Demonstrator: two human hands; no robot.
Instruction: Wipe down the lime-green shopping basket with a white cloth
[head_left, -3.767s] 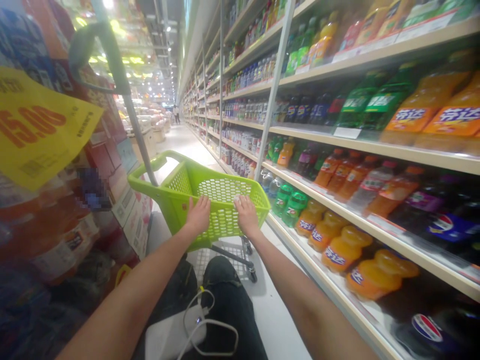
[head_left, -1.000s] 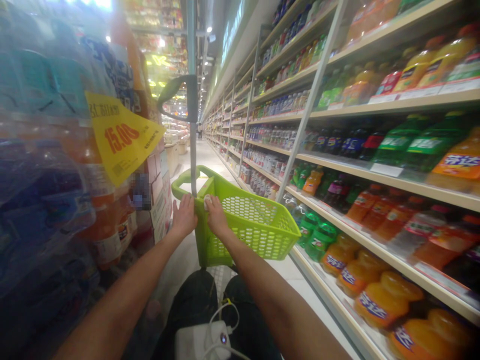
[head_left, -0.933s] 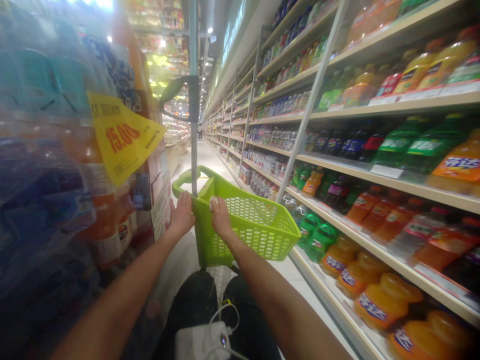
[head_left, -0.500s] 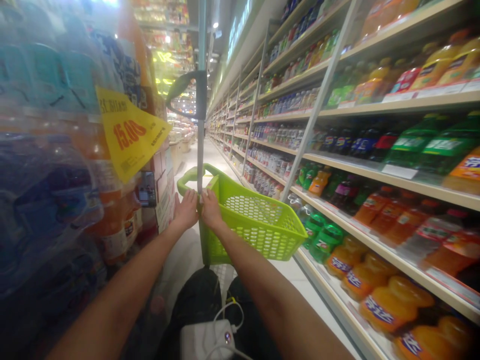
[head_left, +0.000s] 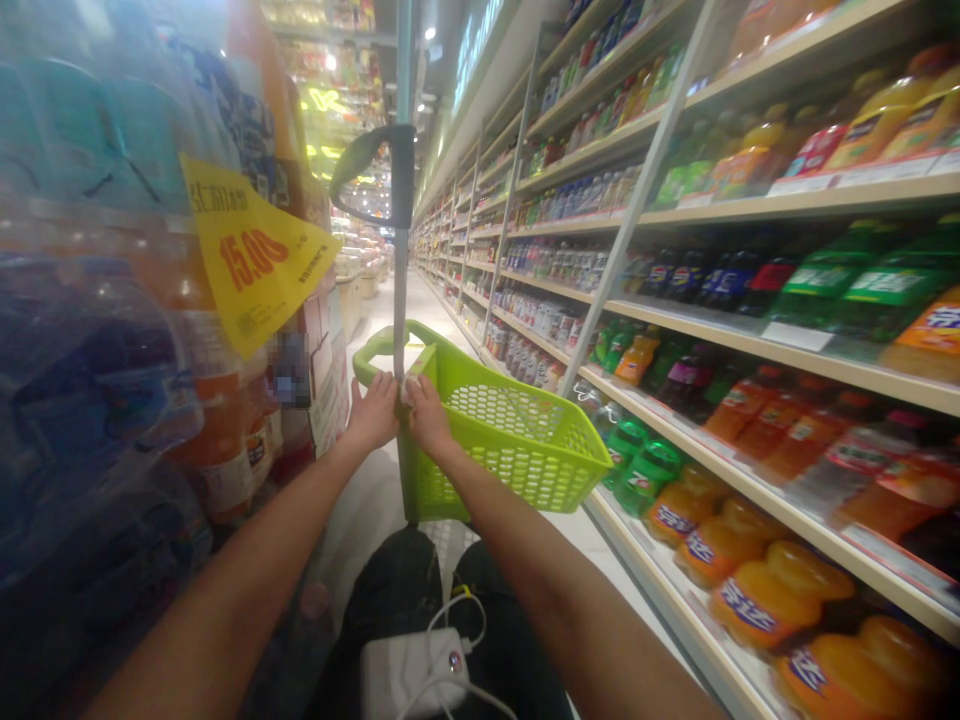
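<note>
Perhaps the biggest hazard is the long shelving [head_left: 675, 210] to the right of the left hand [head_left: 375, 412] and right hand [head_left: 429, 418]: should the green basket [head_left: 517, 440] at their fingers swing outward, its far end could knock the large orange bottles [head_left: 750, 600] on the lowest shelf. Left of the hands, the stacked wrapped bottles [head_left: 97, 370] crowd the arm on that side, so an elbow moved outward might brush them. The basket bears a grey pole [head_left: 400, 300] with a dark loop grip [head_left: 405, 180] above the hands; a hard press on this one corner could turn or tip it, as both hands sit together there. The left has its fingers extended over the rim beside the pole's foot, while the right bends its fingers round a small white wad [head_left: 409, 390] at the rim; how firmly it pinches cannot be told. Nearer the body than the hands, a white power bank [head_left: 409, 675] could slip if the legs [head_left: 405, 570] shift. As for room, the aisle floor [head_left: 435, 310] opens widest beyond the hands, and a narrower strip shows to their left, between basket and stack. A shelf edge [head_left: 750, 345] bounds movement on the right; a yellow price sign [head_left: 262, 260] juts in from the left, apart from both hands.
</note>
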